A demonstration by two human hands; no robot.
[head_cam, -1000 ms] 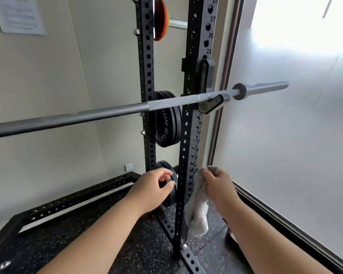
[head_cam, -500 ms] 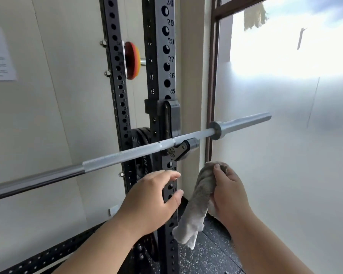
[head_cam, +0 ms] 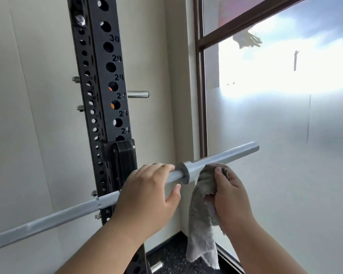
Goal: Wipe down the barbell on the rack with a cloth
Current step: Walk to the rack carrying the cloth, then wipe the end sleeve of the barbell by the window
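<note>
A grey steel barbell lies across the black rack upright, its sleeve end pointing right toward the window. My left hand rests on the bar just left of the collar, fingers draped over the top and thumb loose below. My right hand grips a grey-white cloth and holds its bunched top against the underside of the sleeve, right of the collar. The rest of the cloth hangs down.
A frosted window with a dark frame stands close on the right. A short steel peg sticks out behind the upright. Black speckled floor shows below, beige wall on the left.
Both hands rose to the bar: the left one landed on the shaft beside the collar, the right one brought the cloth up to the sleeve. The view moved closer and higher.
</note>
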